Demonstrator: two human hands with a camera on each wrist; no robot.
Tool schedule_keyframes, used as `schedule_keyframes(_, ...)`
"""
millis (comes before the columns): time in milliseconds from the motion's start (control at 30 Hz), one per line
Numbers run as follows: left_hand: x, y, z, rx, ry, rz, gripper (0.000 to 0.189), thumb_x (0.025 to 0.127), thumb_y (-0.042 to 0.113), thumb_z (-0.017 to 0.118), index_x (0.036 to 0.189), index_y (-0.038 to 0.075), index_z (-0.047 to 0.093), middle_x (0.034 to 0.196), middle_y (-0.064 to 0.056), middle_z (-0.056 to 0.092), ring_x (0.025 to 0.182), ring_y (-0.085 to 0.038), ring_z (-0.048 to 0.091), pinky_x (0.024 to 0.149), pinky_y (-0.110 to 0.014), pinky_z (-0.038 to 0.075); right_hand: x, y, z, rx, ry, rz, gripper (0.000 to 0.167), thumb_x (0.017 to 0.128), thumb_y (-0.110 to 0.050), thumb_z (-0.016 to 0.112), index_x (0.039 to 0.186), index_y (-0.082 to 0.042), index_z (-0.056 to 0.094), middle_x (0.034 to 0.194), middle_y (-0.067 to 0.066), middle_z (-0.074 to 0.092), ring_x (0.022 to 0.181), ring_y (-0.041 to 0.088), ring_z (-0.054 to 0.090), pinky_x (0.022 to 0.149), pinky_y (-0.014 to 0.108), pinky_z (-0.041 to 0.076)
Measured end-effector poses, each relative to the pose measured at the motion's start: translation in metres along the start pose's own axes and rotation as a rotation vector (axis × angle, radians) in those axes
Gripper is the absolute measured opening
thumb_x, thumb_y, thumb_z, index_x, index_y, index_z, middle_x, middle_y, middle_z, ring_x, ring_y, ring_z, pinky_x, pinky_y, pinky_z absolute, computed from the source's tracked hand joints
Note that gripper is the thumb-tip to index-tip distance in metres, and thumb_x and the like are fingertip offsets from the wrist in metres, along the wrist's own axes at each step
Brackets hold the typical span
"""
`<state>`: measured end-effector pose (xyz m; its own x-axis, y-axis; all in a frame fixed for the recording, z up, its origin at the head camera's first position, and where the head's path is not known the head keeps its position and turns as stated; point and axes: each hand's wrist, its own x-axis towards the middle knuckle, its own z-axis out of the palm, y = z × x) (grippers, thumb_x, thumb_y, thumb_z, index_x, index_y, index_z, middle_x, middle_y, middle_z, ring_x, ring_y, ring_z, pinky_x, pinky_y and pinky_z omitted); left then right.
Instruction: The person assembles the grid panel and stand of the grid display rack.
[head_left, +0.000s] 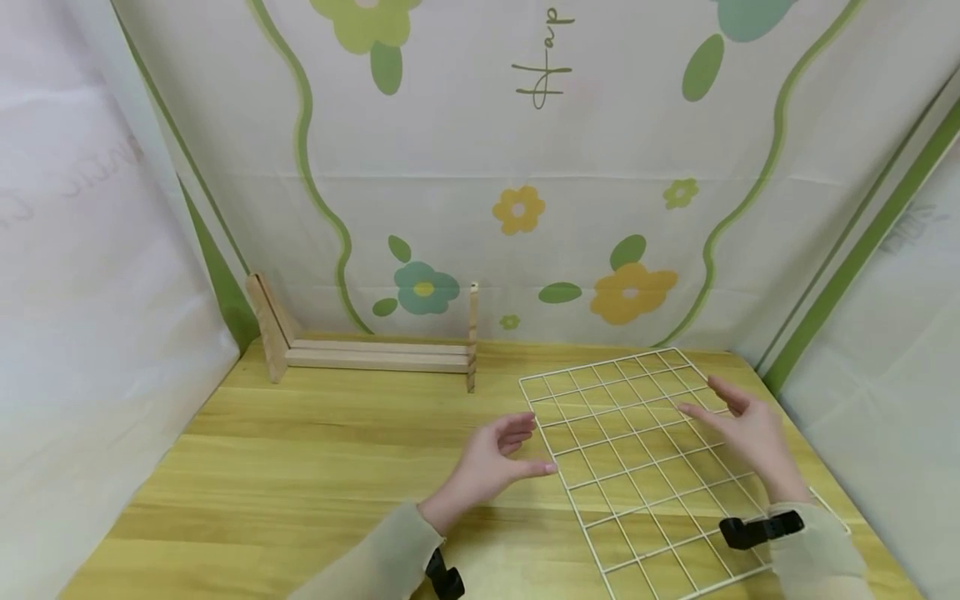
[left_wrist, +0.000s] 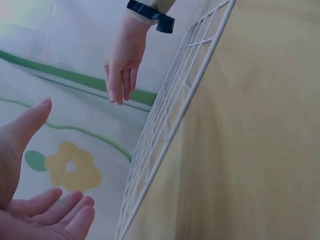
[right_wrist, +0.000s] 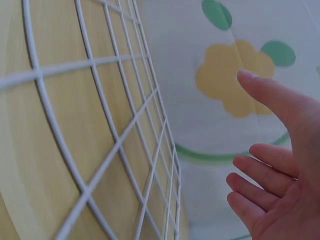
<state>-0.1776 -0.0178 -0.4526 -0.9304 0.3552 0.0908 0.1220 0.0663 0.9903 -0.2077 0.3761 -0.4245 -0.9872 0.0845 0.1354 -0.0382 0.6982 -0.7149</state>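
Observation:
A white wire grid panel (head_left: 637,433) lies on the wooden table at the right. Beside its left edge is my left hand (head_left: 491,467), thumb and fingers spread apart with nothing between them. My right hand (head_left: 750,433) hovers over the panel's right part, fingers loosely extended and holding nothing. In the left wrist view the left hand (left_wrist: 45,200) is off to the side of the grid (left_wrist: 170,110), apart from it. The right wrist view shows the right hand (right_wrist: 280,165) also apart from the wires (right_wrist: 117,145).
A wooden stand (head_left: 375,358) with two uprights and a crossbar sits at the table's back left. Printed fabric with flowers (head_left: 517,208) hangs behind the table (head_left: 262,500) and on both sides. Each wrist wears a black strap (head_left: 761,529).

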Motion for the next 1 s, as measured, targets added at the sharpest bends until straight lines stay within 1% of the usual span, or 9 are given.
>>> schedule_keyframes(67,-0.003,-0.003,0.004,0.003,-0.035,-0.017,0.078,0.080,0.020,0.090,0.144,-0.001,0.051,0.141,-0.019,0.056,0.131,-0.037,0.053,0.109,-0.041,0.043,0.003,0.009,-0.004,-0.003,-0.008,0.002,0.089,0.093,-0.047,0.074,0.157,-0.001,0.034,0.155,0.025,0.037,0.136,0.058,0.034,0.105,0.068,0.034)
schedule_keyframes(133,-0.006,-0.005,0.008,0.016,-0.088,-0.038,0.081,0.081,0.021,0.089,0.146,-0.003,0.048,0.145,-0.019,0.053,0.132,-0.037,0.051,0.110,-0.042,0.042,0.005,0.017,-0.008,-0.001,-0.030,0.019,0.090,0.094,-0.047,0.073,0.158,0.000,0.031,0.157,0.026,0.034,0.136,0.060,0.031,0.104,0.070,0.033)
schedule_keyframes(267,-0.010,-0.006,0.015,0.053,-0.193,-0.072,0.087,0.082,0.021,0.089,0.150,-0.004,0.041,0.151,-0.017,0.047,0.135,-0.035,0.049,0.110,-0.037,0.041,0.011,0.033,-0.015,-0.009,-0.089,0.079,0.096,0.094,-0.053,0.070,0.161,-0.003,0.022,0.161,0.026,0.025,0.137,0.063,0.024,0.101,0.076,0.031)
schedule_keyframes(400,-0.011,-0.003,0.020,0.053,-0.242,-0.096,0.089,0.082,0.018,0.088,0.151,-0.005,0.038,0.154,-0.016,0.044,0.136,-0.033,0.047,0.111,-0.033,0.040,0.017,0.046,-0.021,-0.029,-0.161,0.115,0.101,0.095,-0.057,0.067,0.161,0.000,0.017,0.162,0.029,0.019,0.139,0.062,0.019,0.102,0.078,0.027)
schedule_keyframes(533,-0.011,-0.003,0.025,0.031,-0.251,-0.127,0.091,0.083,0.017,0.088,0.153,-0.007,0.034,0.156,-0.018,0.040,0.138,-0.033,0.045,0.112,-0.035,0.039,0.021,0.057,-0.023,-0.011,-0.208,0.143,0.103,0.095,-0.056,0.066,0.159,0.006,0.014,0.161,0.032,0.015,0.141,0.062,0.014,0.105,0.077,0.021)
schedule_keyframes(633,-0.011,-0.006,0.028,0.021,-0.252,-0.148,0.093,0.083,0.016,0.088,0.154,-0.007,0.032,0.157,-0.018,0.039,0.138,-0.033,0.045,0.112,-0.035,0.039,0.022,0.063,-0.024,-0.021,-0.223,0.153,0.104,0.096,-0.056,0.066,0.157,0.010,0.013,0.160,0.034,0.016,0.141,0.061,0.016,0.107,0.075,0.022)
schedule_keyframes(700,-0.012,-0.007,0.030,0.018,-0.249,-0.157,0.094,0.083,0.017,0.088,0.154,-0.007,0.032,0.157,-0.018,0.039,0.138,-0.032,0.045,0.112,-0.034,0.039,0.022,0.066,-0.025,-0.049,-0.237,0.153,0.105,0.097,-0.056,0.064,0.156,0.013,0.013,0.158,0.036,0.017,0.140,0.062,0.018,0.107,0.074,0.024)
schedule_keyframes(800,-0.012,-0.009,0.031,0.017,-0.240,-0.168,0.094,0.083,0.018,0.088,0.154,-0.007,0.032,0.157,-0.017,0.039,0.137,-0.031,0.046,0.111,-0.034,0.040,0.022,0.067,-0.027,-0.089,-0.260,0.153,0.104,0.097,-0.057,0.063,0.154,0.016,0.013,0.156,0.039,0.018,0.139,0.062,0.020,0.107,0.074,0.025)
schedule_keyframes(1000,-0.013,-0.010,0.028,-0.002,-0.200,-0.195,0.098,0.083,0.020,0.088,0.156,-0.007,0.029,0.156,-0.019,0.039,0.136,-0.032,0.048,0.110,-0.038,0.041,0.024,0.063,-0.027,-0.111,-0.294,0.152,0.107,0.096,-0.059,0.062,0.154,0.016,0.013,0.157,0.038,0.018,0.138,0.063,0.018,0.106,0.075,0.025)
